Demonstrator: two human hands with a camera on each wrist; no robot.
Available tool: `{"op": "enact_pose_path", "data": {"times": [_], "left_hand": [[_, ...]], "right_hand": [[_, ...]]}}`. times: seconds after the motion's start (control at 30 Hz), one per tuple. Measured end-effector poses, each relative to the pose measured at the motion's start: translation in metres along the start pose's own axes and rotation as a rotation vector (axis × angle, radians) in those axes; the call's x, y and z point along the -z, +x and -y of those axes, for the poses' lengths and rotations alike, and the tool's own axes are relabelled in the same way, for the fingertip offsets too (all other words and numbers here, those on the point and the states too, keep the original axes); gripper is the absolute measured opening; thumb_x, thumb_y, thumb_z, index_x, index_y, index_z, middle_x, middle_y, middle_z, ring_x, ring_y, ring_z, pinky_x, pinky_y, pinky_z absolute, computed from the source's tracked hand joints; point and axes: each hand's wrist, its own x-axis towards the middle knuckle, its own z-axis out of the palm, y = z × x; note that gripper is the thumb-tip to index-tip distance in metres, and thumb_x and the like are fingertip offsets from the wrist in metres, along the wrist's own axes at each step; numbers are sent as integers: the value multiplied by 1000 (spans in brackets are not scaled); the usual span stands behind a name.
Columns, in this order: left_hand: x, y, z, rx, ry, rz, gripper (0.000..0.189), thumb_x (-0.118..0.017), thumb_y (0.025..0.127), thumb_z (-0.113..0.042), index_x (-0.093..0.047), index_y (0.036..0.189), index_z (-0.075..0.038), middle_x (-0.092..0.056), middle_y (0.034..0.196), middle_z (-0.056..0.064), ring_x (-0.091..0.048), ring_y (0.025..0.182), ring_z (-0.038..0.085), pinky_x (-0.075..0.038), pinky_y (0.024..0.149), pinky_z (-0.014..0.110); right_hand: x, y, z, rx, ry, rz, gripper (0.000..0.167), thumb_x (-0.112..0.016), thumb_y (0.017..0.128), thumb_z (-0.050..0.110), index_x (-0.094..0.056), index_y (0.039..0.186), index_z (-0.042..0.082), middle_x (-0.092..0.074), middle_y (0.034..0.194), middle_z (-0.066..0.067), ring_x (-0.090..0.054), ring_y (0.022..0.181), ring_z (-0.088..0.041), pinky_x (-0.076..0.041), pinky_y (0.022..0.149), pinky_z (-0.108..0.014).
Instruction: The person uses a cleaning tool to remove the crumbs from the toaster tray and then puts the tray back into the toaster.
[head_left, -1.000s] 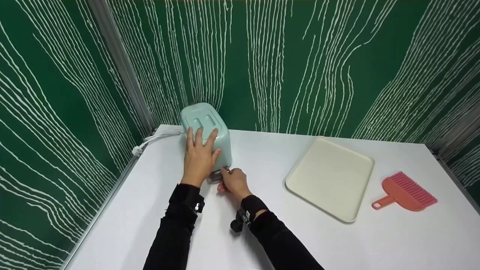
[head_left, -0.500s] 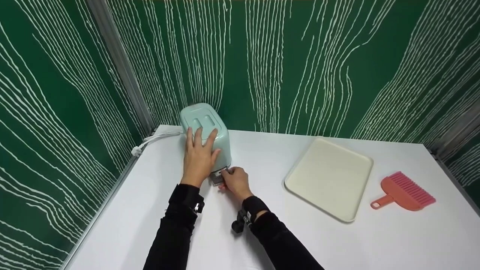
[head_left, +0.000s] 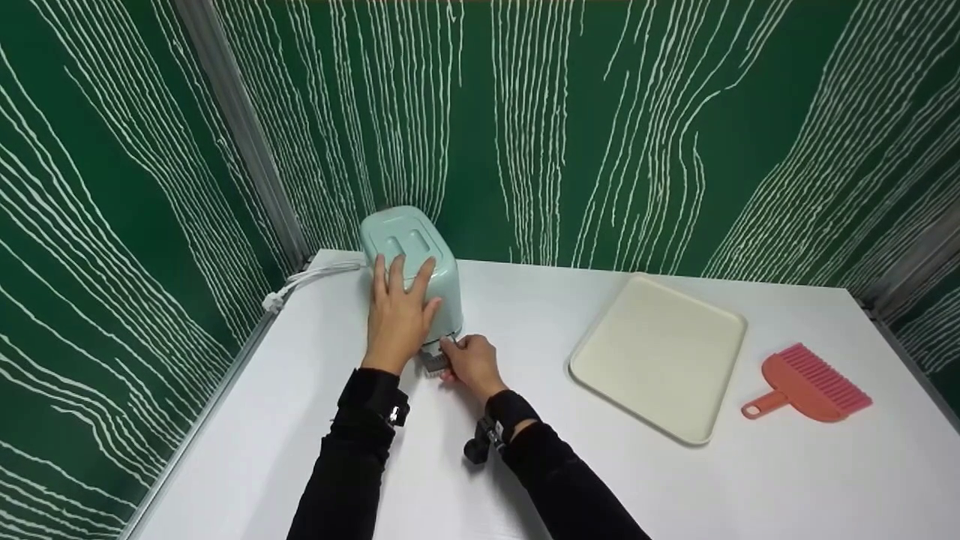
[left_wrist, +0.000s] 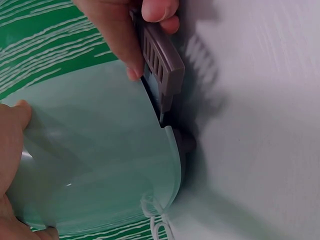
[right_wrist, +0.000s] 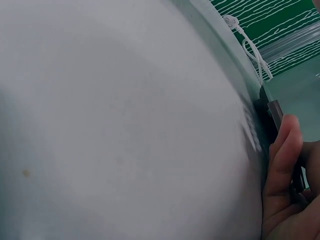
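Note:
A pale mint toaster (head_left: 444, 296) stands at the back left of the white table. My left hand (head_left: 396, 322) rests on its top and near end with the fingers spread. Low at the near end, a grey slotted crumb tray (head_left: 434, 360) sticks out of the body. My right hand (head_left: 474, 364) pinches this tray between thumb and fingers. In the left wrist view the tray's slotted end (left_wrist: 162, 55) sits partly outside the toaster's lower edge. The right wrist view shows curled fingers (right_wrist: 285, 155) against the tray; the toaster's inside is hidden.
A cream tray (head_left: 660, 360) lies to the right of the hands. Beyond it is a coral dustpan-shaped brush (head_left: 814, 382) with pink bristles. The toaster's white cord and plug (head_left: 276, 301) lie at the left table edge. Green walls (head_left: 525, 135) stand behind and left.
The crumb tray has come slightly further out of the toaster toward me, with my right hand pinching it. My left hand has stayed on the toaster.

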Motion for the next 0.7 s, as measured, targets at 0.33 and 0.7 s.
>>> {"op": "enact_pose_path", "data": {"times": [0.33,0.7], "left_hand": [[2,3,0,24,-8,45,61,-64,107,-37,-43,164,-27,-34,167,29,-15,163,54,-32,129,63],[-1,0,1,21,-24,23,60,-66,106,-36,-46,162,-27,-36,166,29,-17,162,55,-32,128,64]], "right_hand": [[1,-1,1,28,-37,2,38,-67,105,23,-67,70,8,-57,47,9,-56,39,1,-46,44,-15],[5,-2,-2,-1,-60,76,37,-64,108,24,-67,75,7,-59,52,7,-57,41,0,-47,47,-15]]}}
